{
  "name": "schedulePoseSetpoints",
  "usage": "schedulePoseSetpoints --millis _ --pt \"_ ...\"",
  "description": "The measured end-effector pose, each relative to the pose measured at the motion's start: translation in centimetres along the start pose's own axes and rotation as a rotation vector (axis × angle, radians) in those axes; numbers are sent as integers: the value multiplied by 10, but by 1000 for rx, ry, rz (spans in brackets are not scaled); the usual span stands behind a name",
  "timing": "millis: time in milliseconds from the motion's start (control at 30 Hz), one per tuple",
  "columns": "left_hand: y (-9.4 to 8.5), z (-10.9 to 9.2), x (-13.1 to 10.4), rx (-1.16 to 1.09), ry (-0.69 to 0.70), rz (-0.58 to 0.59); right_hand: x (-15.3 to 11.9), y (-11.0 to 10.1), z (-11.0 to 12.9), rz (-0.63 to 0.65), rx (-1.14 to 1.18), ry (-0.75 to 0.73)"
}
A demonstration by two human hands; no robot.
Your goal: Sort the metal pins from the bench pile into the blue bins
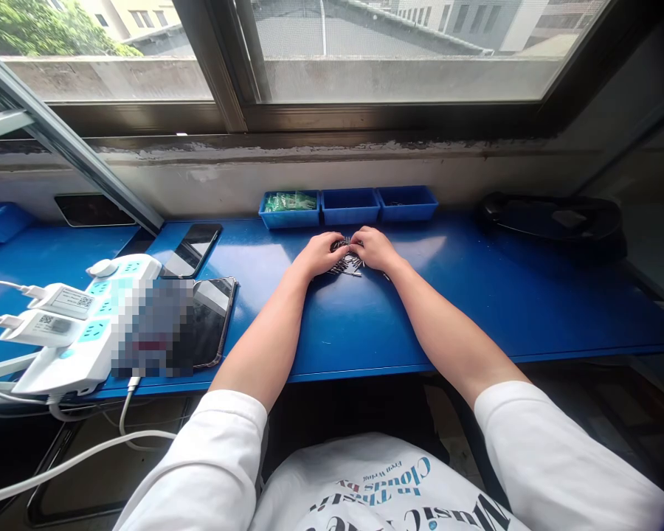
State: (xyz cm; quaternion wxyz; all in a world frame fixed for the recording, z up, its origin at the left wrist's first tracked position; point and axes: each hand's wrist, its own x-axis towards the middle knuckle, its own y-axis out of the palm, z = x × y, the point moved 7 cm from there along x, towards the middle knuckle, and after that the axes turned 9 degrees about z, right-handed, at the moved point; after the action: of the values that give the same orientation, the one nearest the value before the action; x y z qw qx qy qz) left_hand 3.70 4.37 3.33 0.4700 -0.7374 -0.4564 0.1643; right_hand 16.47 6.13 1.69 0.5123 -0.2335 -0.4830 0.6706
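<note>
A small heap of thin, dark and silvery metal pieces (340, 267) lies on the blue tabletop, too small to tell their exact kind. Around its left side curls my left hand (322, 254), thumb and fingers bent onto the pieces. My right hand (373, 248) curves over the heap from the right, its fingertips close to the left hand's. Both hands partly cover the pieces. Just behind them stand three blue bins in a row: the left bin (291, 219) holds green-tinted plastic packets (291, 200), the middle bin (351, 216) shows no contents, and the right bin (408, 212) has a few dark bits.
On the left are a white power strip (119, 295) with plugged-in chargers, a phone (192, 249) and a larger dark device (215, 321), partly blurred out. A black object (553, 221) sits at the back right. A metal post (88, 151) slants by the window.
</note>
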Motion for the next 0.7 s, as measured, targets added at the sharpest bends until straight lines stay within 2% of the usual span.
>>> schedulePoseSetpoints --millis 333,467,700 --pt "2 2 0 39 11 -26 -4 -6 0 -44 123 -39" --pt "3 4 1 36 -2 -17 -6 -14 -5 -121 176 8" --pt "3 2 0 14 6 -3 -6 -19 -9 -134 214 54"
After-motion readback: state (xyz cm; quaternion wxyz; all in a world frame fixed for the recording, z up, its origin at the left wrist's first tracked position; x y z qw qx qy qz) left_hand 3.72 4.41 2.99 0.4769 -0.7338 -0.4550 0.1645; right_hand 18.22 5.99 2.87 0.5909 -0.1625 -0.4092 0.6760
